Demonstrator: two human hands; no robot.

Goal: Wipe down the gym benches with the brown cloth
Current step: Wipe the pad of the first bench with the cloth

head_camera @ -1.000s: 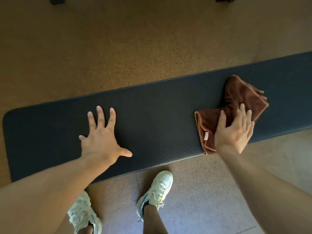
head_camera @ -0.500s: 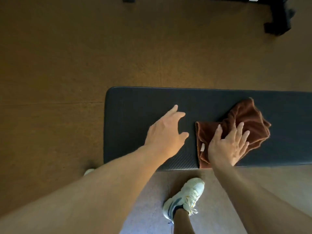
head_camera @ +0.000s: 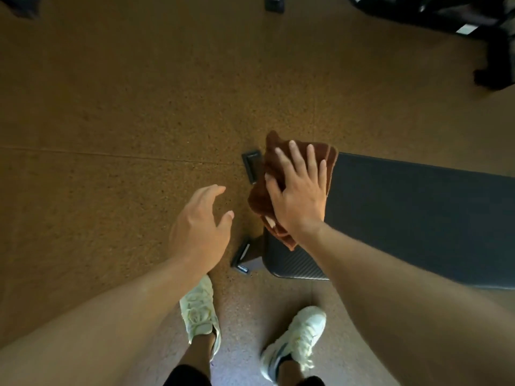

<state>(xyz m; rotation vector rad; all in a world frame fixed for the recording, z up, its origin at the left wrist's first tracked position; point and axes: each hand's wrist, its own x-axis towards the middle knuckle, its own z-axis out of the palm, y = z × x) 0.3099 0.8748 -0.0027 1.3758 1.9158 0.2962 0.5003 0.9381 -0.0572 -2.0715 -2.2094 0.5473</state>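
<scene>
Under the right hand point(head_camera: 299, 196), brown cloth point(head_camera: 269, 162) hides bench point(head_camera: 418, 218) end.

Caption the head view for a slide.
Right hand presses the brown cloth onto the bench pad end; left hand hovers open beside it.

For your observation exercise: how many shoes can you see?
2: left shoe on the floor below the left wrist; right shoe nearer the bench.
</scene>
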